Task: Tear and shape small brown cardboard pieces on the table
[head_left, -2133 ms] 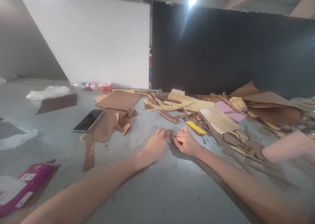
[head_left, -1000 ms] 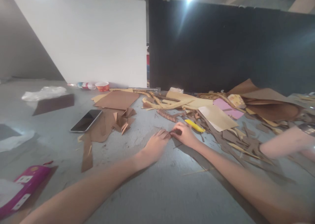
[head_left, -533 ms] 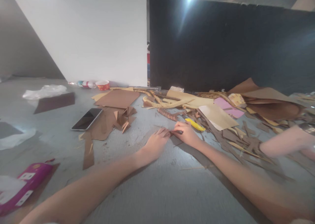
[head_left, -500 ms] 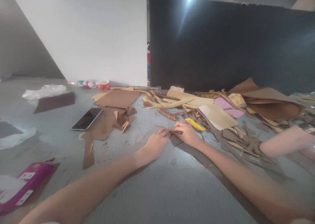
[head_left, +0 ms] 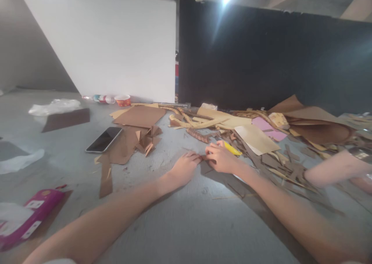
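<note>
My left hand (head_left: 184, 167) lies on the grey floor with its fingers pressed down on a small brown cardboard piece (head_left: 202, 158). My right hand (head_left: 221, 158) meets it from the right, fingers curled and pinching the same piece. A yellow utility knife (head_left: 232, 149) lies just beyond my right hand. Both forearms stretch forward from the bottom of the view.
A heap of brown and tan cardboard scraps (head_left: 279, 140) spreads to the right. Folded brown triangles (head_left: 148, 138), a phone (head_left: 104, 139) and a brown sheet (head_left: 139, 117) lie to the left. A pink box (head_left: 29, 217) sits near left. A bare limb (head_left: 334, 169) shows at right.
My right hand has shifted slightly and curled more tightly over the small piece. My left hand stays pressed on it. The view has tilted a little.
</note>
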### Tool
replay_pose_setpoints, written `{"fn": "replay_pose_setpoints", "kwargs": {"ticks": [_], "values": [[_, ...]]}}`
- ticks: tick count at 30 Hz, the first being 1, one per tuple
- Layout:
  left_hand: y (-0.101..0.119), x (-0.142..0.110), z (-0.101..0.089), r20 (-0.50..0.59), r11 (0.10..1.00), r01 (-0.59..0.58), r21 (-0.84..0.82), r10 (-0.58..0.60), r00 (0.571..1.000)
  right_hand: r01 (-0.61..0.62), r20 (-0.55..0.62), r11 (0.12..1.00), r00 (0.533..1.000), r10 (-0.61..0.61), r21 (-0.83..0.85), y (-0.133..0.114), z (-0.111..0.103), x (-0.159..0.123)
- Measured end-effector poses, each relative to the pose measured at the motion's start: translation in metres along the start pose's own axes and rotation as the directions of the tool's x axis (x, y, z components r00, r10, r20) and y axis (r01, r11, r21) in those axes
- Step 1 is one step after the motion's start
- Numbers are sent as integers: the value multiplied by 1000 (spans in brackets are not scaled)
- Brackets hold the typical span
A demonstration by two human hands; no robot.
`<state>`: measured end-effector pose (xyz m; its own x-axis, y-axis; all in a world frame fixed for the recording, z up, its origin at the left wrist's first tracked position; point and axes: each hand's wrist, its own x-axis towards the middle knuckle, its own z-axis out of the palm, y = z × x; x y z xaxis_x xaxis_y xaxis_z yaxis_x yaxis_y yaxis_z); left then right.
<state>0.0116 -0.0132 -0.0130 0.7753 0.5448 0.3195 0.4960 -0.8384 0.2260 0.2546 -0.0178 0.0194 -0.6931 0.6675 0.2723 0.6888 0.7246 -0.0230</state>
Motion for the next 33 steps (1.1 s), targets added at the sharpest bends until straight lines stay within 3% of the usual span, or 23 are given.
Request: {"fn": "replay_pose_setpoints", "kwargs": {"ticks": [12, 22, 29, 33], "values": [[-4, 2, -2, 9, 999, 30, 18, -30, 1000, 69, 7, 994, 998, -70, 80, 13, 3, 0], [-9, -1, 1, -52, 996, -49, -75, 45, 998, 67, -29, 991, 998, -64, 117, 7, 0, -2], [-19, 2, 5, -116, 970, 4, -243, -33, 993, 113, -56, 994, 992, -113, 5, 6, 9, 1], [-21, 5, 5, -138, 928, 88, -363, -147, 979, 84, -76, 996, 994, -84, -7, 3, 13, 2]]}}
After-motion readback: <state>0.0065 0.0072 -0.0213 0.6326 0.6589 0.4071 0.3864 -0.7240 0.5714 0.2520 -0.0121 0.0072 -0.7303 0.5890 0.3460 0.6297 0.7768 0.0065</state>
